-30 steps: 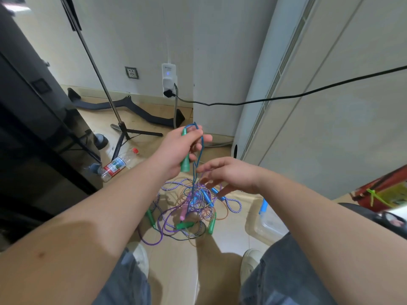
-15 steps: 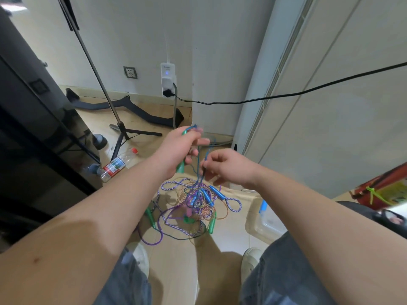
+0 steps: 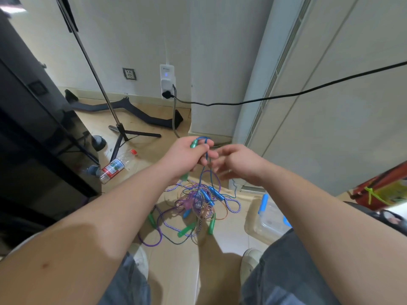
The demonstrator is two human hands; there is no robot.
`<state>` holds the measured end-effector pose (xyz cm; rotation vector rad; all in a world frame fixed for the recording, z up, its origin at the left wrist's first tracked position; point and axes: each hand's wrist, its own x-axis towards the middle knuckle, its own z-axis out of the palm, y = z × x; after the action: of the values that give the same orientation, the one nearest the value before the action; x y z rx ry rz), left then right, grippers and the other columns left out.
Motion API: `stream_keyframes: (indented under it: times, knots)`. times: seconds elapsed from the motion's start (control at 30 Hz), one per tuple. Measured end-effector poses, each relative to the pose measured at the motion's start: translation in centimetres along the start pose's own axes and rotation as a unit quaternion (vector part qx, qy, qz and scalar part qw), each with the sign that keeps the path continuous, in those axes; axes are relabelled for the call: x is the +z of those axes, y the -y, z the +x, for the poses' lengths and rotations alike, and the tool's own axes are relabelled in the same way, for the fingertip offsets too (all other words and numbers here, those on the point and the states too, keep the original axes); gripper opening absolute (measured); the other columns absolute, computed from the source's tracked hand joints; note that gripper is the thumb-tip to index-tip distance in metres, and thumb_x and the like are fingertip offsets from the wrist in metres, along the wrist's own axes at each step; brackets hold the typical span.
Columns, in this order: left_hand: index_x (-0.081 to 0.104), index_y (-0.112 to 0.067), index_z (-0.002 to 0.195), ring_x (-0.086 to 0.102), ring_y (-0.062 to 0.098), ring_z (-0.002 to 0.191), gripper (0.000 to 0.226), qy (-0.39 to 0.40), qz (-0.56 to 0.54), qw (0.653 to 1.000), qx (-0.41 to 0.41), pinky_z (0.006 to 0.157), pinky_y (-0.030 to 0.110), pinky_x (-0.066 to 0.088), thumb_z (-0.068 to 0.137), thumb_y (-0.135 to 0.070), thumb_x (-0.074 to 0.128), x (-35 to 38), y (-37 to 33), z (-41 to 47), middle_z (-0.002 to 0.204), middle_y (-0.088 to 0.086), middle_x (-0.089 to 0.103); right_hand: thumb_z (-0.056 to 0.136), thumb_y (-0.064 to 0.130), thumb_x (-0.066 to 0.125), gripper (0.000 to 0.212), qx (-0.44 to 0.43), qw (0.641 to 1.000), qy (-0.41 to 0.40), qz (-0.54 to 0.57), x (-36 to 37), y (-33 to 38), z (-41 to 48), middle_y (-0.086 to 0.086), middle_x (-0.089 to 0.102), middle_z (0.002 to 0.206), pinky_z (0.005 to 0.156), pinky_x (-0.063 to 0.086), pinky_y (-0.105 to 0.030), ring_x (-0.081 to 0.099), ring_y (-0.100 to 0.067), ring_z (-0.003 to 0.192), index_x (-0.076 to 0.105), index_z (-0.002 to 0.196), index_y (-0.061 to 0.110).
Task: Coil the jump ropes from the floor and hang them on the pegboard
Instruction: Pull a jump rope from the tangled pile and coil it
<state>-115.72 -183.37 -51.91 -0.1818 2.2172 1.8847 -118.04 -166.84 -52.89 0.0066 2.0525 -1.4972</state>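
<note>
My left hand (image 3: 187,157) grips a green jump-rope handle (image 3: 184,176) together with a loop of its blue cord (image 3: 203,139), held up above the floor. The cord hangs down from my fist into a tangled pile of jump ropes (image 3: 198,208) on the tiled floor, with green, blue and pink handles and purple, striped and blue cords. My right hand (image 3: 237,164) is just to the right of the hanging cord, fingers spread and blurred; whether they touch the cord is unclear. No pegboard is in view.
A clear plastic box with blue clips (image 3: 266,219) sits on the floor at the right. A plastic bottle (image 3: 116,166) and a tripod stand (image 3: 123,133) lie to the left beside dark furniture. A black cable (image 3: 286,96) runs across from the wall socket.
My right hand has let go of the cord it pinched and spread its fingers. My left hand keeps its grip on the handle and cord loop.
</note>
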Motion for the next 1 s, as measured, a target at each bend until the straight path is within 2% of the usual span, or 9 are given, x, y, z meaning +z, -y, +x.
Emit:
stream_keyframes:
  times: [0.13, 0.2, 0.27, 0.37, 0.47, 0.6, 0.67, 0.8, 1.0]
  knots:
    - [0.062, -0.019, 0.104, 0.048, 0.004, 0.051, 0.016, 0.008, -0.13, 0.991, 0.01, 0.047, 0.02, 0.032, 0.102, -0.015, 0.047, -0.1, -1.2, -0.2, 0.089, 0.003, 0.077, 0.095, 0.008, 0.055, 0.026, 0.025, 0.98, 0.119, -0.158, 1.4, -1.5, -0.4, 0.002, 0.067, 0.11, 0.076, 0.058, -0.04, 0.064, -0.019, 0.094, 0.062, 0.112, 0.026]
    - [0.062, -0.021, 0.105, 0.048, 0.005, 0.052, 0.015, -0.006, -0.161, 0.987, 0.015, 0.048, 0.021, 0.03, 0.103, -0.017, 0.047, -0.4, -1.5, -0.1, 0.089, 0.002, 0.077, 0.097, 0.016, 0.058, 0.012, -0.005, 0.97, 0.135, -0.202, 2.0, -1.6, -0.5, 0.013, 0.069, 0.092, 0.074, 0.058, -0.04, 0.061, -0.016, 0.086, 0.067, 0.106, 0.016]
    - [0.062, -0.021, 0.107, 0.047, 0.005, 0.051, 0.015, -0.023, -0.172, 0.985, 0.012, 0.047, 0.02, 0.03, 0.103, -0.021, 0.047, -0.7, -1.7, 0.2, 0.091, 0.003, 0.077, 0.098, 0.017, 0.059, 0.018, -0.035, 0.971, 0.101, -0.216, 2.2, -1.4, -0.3, 0.014, 0.069, 0.079, 0.07, 0.056, -0.039, 0.059, -0.016, 0.08, 0.066, 0.104, 0.001]
    - [0.062, -0.018, 0.11, 0.046, 0.006, 0.048, 0.017, -0.033, -0.158, 0.986, -0.034, 0.043, 0.019, 0.028, 0.1, -0.026, 0.05, -1.0, -1.2, 0.6, 0.098, 0.005, 0.076, 0.098, 0.021, 0.058, 0.021, -0.07, 0.982, 0.031, -0.173, 2.1, -0.7, -0.1, -0.009, 0.071, 0.087, 0.066, 0.055, -0.035, 0.059, -0.014, 0.074, 0.068, 0.093, 0.003]
    - [0.063, -0.017, 0.107, 0.046, 0.009, 0.051, 0.017, 0.001, -0.099, 0.992, -0.082, 0.045, 0.02, 0.025, 0.094, -0.018, 0.053, -0.9, 0.2, 0.9, 0.099, 0.002, 0.069, 0.099, 0.018, 0.055, 0.018, -0.098, 0.994, -0.029, -0.05, 1.4, 0.4, -0.2, -0.002, 0.064, 0.074, 0.061, 0.051, -0.031, 0.057, -0.015, 0.065, 0.068, 0.092, 0.01]
    - [0.066, -0.016, 0.115, 0.049, 0.01, 0.055, 0.039, 0.055, 0.024, 0.992, -0.113, 0.045, 0.02, 0.03, 0.078, -0.011, 0.053, -0.5, 1.5, 0.5, 0.093, 0.007, 0.055, 0.101, 0.019, 0.052, 0.019, -0.116, 0.987, -0.073, 0.085, 0.4, 1.1, -0.2, 0.0, 0.061, 0.068, 0.06, 0.049, -0.03, 0.054, -0.013, 0.058, 0.068, 0.093, 0.012]
    - [0.067, -0.014, 0.111, 0.05, 0.012, 0.059, 0.029, 0.099, 0.08, 0.986, -0.11, 0.047, 0.022, 0.033, 0.083, -0.009, 0.057, -0.2, 1.8, 0.1, 0.088, 0.008, 0.057, 0.101, 0.02, 0.052, 0.02, -0.114, 0.982, -0.086, 0.12, 0.2, 1.1, -0.2, 0.0, 0.061, 0.068, 0.061, 0.05, -0.03, 0.053, -0.013, 0.056, 0.069, 0.095, 0.013]
    - [0.067, -0.016, 0.106, 0.051, 0.006, 0.058, 0.015, 0.113, 0.101, 0.987, -0.06, 0.049, 0.021, 0.036, 0.097, -0.017, 0.055, 0.2, 1.3, -0.3, 0.09, 0.0, 0.077, 0.104, 0.022, 0.044, 0.022, -0.096, 0.98, -0.097, 0.145, -0.1, 1.2, -0.3, -0.003, 0.063, 0.067, 0.061, 0.05, -0.03, 0.052, -0.014, 0.054, 0.064, 0.107, 0.014]
    - [0.069, -0.012, 0.104, 0.051, 0.005, 0.055, 0.019, 0.046, 0.059, 0.997, 0.005, 0.05, 0.021, 0.039, 0.1, -0.021, 0.052, 0.4, 0.4, -0.3, 0.089, 0.002, 0.078, 0.091, 0.001, 0.037, 0.029, -0.044, 0.988, -0.114, 0.094, -0.6, 1.3, -0.1, -0.005, 0.069, 0.065, 0.062, 0.05, -0.031, 0.054, -0.018, 0.057, 0.063, 0.102, 0.006]
